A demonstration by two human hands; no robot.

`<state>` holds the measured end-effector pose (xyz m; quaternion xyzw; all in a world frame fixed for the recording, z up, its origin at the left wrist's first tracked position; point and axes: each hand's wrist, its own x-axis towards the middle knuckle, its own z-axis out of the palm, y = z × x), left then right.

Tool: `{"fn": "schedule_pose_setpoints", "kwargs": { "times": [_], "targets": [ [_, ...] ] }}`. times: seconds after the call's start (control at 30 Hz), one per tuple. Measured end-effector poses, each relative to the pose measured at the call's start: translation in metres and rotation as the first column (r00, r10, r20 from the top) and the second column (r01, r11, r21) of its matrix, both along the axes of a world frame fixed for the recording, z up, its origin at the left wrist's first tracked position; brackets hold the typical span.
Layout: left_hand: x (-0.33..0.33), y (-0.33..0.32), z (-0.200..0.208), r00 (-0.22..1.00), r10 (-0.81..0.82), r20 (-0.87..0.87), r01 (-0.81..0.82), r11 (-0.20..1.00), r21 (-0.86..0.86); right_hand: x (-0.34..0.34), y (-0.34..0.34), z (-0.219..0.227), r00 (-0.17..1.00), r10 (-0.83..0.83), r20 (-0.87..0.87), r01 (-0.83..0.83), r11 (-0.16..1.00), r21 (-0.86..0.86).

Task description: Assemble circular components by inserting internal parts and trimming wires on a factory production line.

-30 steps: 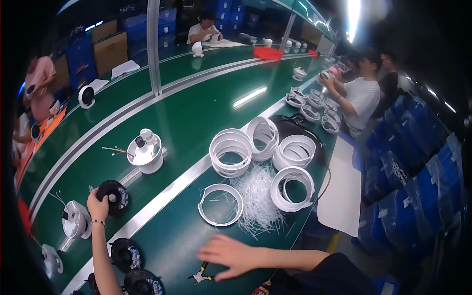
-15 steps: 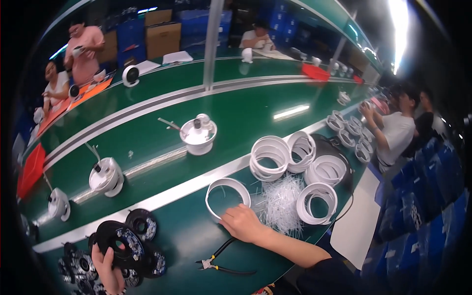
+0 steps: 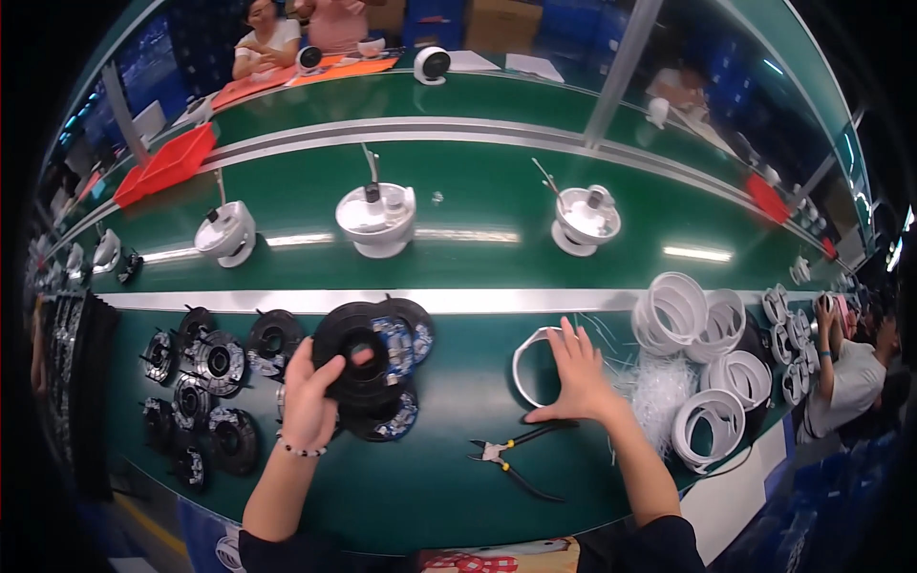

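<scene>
A round black disc part with a blue circuit board (image 3: 353, 349) is in my left hand (image 3: 310, 401), whose fingers are closed on its left edge. It is held above similar black discs on the green bench. My right hand (image 3: 576, 377) has its fingers spread over the right side of a white plastic ring (image 3: 522, 374). Whether the palm or fingertips touch the ring cannot be made out. Just in front of the ring lie cutting pliers (image 3: 493, 452) with black and yellow handles, their jaws pointing left.
Several black discs with circuit boards (image 3: 220, 363) cover the bench's left. Stacked white rings (image 3: 671, 313) and a heap of clear plastic strips (image 3: 661, 401) stand at right. Beyond a metal strip (image 3: 458, 302), white bowl-shaped housings (image 3: 375, 222) stand on the green surface. Other people work around.
The view has swung left, so the bench appears further right. My right hand, closed at the white ring's rim before, now has spread fingers. My left hand still holds the black disc.
</scene>
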<state>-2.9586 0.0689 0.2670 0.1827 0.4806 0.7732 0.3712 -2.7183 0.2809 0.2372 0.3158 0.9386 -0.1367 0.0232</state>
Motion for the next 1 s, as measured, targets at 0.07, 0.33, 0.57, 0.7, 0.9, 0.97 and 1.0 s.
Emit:
{"fn": "schedule_pose_setpoints", "kwargs": {
  "times": [0.07,0.33,0.57,0.7,0.9,0.97,1.0],
  "targets": [
    [-0.003,0.002,-0.004,0.998,-0.04,0.044,0.04,0.999,0.005,-0.002,-0.001,0.0,0.998,0.032,-0.05,-0.033,0.999,-0.013],
    [0.009,0.033,-0.015,0.992,-0.111,-0.067,0.116,0.991,0.073,-0.041,-0.026,0.014,0.566,-0.487,-0.665,-0.415,0.528,-0.741],
    [0.032,0.044,-0.018,0.933,-0.359,0.036,0.349,0.924,0.156,-0.095,-0.054,0.011,0.579,-0.447,-0.682,-0.411,0.562,-0.718],
    [0.022,0.04,-0.016,0.784,-0.578,0.226,0.437,0.773,0.46,-0.104,-0.068,0.024,0.583,-0.223,-0.781,-0.333,0.811,-0.481],
    [0.006,0.041,-0.025,0.791,-0.472,0.389,0.283,0.847,0.451,-0.114,-0.08,0.049,0.714,0.16,-0.682,-0.301,0.949,-0.092],
    [0.003,0.04,-0.029,0.773,-0.478,0.417,0.275,0.845,0.458,-0.114,-0.077,0.057,0.733,0.194,-0.652,-0.32,0.944,-0.079],
    [0.002,0.04,-0.03,0.774,-0.473,0.421,0.271,0.848,0.456,-0.114,-0.075,0.059,0.746,0.228,-0.625,-0.336,0.94,-0.058]
  ]
}}
